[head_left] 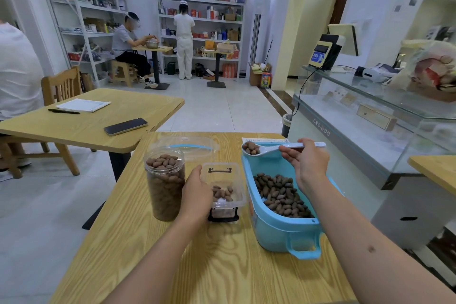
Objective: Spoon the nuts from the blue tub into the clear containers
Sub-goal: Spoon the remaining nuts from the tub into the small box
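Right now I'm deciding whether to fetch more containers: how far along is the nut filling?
Done: the tall jar looks full. In hand: the right hand holds a loaded spoon above the blue tub, while the left hand steadies the small clear box, barely filled. Left: many nuts remain in the tub.

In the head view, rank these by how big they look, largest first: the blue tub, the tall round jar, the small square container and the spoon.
1. blue tub, clearly largest.
2. tall round jar.
3. small square container and spoon: unsure. The spoon is longer but thin and sits farther from the camera, and the left hand hides part of the container.
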